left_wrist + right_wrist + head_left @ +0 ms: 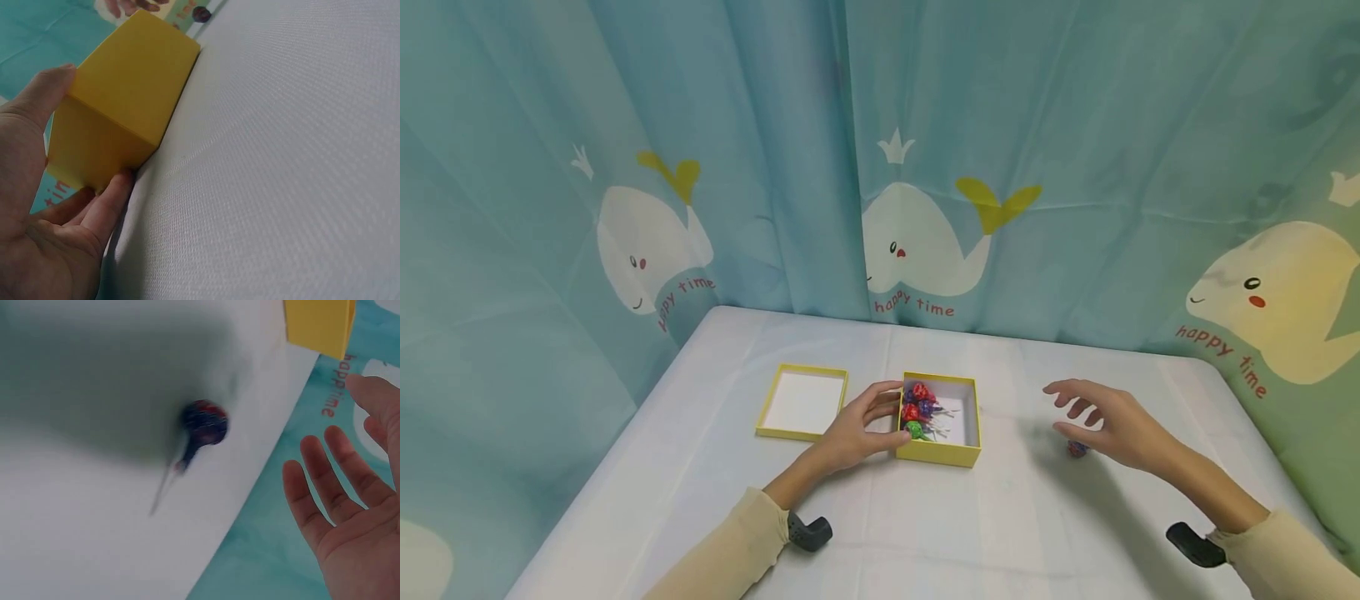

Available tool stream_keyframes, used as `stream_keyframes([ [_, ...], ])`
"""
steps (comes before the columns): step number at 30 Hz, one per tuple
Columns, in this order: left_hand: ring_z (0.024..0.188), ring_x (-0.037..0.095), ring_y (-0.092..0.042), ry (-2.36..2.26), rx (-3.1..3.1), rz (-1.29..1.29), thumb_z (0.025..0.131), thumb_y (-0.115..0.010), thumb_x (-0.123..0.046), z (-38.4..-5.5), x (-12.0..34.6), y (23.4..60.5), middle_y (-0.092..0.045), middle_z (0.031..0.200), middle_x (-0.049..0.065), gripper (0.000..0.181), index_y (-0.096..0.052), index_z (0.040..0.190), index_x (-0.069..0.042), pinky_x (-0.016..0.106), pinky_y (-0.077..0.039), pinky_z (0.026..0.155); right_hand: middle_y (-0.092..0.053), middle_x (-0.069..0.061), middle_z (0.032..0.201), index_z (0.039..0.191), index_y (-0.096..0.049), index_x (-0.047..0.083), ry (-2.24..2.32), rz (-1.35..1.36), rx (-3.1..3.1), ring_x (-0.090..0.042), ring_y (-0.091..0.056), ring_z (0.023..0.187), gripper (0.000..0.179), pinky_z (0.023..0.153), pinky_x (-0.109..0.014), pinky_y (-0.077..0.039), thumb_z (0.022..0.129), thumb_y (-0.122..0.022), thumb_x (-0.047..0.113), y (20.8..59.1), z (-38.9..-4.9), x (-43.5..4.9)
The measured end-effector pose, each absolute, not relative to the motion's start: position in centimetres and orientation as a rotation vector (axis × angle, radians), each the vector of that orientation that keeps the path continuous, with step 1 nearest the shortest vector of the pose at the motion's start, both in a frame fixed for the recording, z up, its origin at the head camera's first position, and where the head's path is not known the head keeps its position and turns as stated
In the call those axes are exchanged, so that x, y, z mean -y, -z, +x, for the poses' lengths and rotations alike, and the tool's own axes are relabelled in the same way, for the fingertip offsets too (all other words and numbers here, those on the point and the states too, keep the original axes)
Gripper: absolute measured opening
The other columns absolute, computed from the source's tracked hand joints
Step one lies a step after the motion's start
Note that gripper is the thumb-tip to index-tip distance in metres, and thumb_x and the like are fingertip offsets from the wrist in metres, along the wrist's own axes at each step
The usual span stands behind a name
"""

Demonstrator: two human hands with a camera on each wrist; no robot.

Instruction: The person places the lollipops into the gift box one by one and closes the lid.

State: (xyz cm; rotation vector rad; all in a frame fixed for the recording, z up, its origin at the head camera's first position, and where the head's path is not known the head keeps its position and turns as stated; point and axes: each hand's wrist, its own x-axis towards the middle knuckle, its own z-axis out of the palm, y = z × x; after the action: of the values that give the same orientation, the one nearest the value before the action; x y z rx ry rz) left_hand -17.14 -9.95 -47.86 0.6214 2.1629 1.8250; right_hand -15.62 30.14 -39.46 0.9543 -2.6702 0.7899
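Note:
A yellow box (938, 454) with a white inside stands on the table, its top uncovered. Several lollipops (917, 408) in red, purple and green wrappers lie in its left part, sticks pointing right. My left hand (850, 432) holds the box by its left side; in the left wrist view the thumb is at an upper edge and other fingers touch the wall low down. To the right, my right hand (1123, 425) hovers with relaxed, parted fingers and nothing in them. Below it one dark blue and red lollipop (205, 422) lies on the table, partly hidden in the head view.
A shallow yellow-edged lid (805, 402) lies inside up to the left of the box. The white-covered table (925, 525) ends at a teal curtain (790, 167) printed with whales, which hangs behind and along the sides.

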Motion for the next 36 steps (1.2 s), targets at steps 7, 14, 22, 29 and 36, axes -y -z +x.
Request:
stream_keyframes([
  [7,0.139,0.026,-0.051,-1.825,-2.153,0.616,0.09,-0.082,-0.018,-17.2,10.0,47.9,-0.047,0.156,0.009,0.075,-0.043,0.154,-0.021,0.036,-0.054,0.101,-0.069,0.004,0.098,0.124,-0.067,0.017,-0.792,0.942,2.662,-0.01,-0.067,0.081,0.052,0.064,-0.029,-0.057,0.079,-0.086,0.001,40.8,-14.9,-31.7],
  [14,0.14,0.029,-0.05,-1.819,-2.161,0.622,0.091,-0.081,-0.019,-17.0,9.9,47.7,-0.047,0.155,0.011,0.075,-0.042,0.155,-0.019,0.038,-0.055,0.1,-0.071,-0.002,0.106,0.124,-0.066,0.012,-0.703,0.994,2.658,-0.014,-0.067,0.087,0.055,0.068,-0.031,-0.057,0.075,-0.09,0.004,42.3,-14.4,-33.2],
  [22,0.139,0.026,-0.05,-1.822,-2.155,0.608,0.09,-0.082,-0.019,-17.2,9.9,47.7,-0.047,0.155,0.009,0.076,-0.043,0.154,-0.02,0.038,-0.054,0.102,-0.072,-0.003,0.11,0.122,-0.067,0.008,-0.616,1.078,2.614,-0.014,-0.066,0.091,0.062,0.073,-0.035,-0.056,0.067,-0.092,0.001,44.2,-14.6,-34.8],
  [29,0.139,0.029,-0.051,-1.82,-2.163,0.624,0.09,-0.082,-0.019,-17.2,9.9,47.7,-0.047,0.155,0.011,0.076,-0.042,0.155,-0.018,0.037,-0.054,0.101,-0.07,0.004,0.095,0.117,-0.069,0.009,-0.67,1.04,2.642,-0.01,-0.065,0.083,0.055,0.067,-0.033,-0.057,0.068,-0.09,-0.003,44.7,-14.7,-34.8],
  [36,0.139,0.028,-0.051,-1.813,-2.17,0.62,0.09,-0.082,-0.02,-17.2,10.0,47.7,-0.047,0.155,0.01,0.076,-0.042,0.155,-0.019,0.037,-0.054,0.101,-0.067,0.011,0.087,0.107,-0.071,0.01,-0.696,1.038,2.65,-0.004,-0.064,0.077,0.044,0.063,-0.029,-0.057,0.07,-0.089,-0.004,45.1,-14.8,-34.5],
])
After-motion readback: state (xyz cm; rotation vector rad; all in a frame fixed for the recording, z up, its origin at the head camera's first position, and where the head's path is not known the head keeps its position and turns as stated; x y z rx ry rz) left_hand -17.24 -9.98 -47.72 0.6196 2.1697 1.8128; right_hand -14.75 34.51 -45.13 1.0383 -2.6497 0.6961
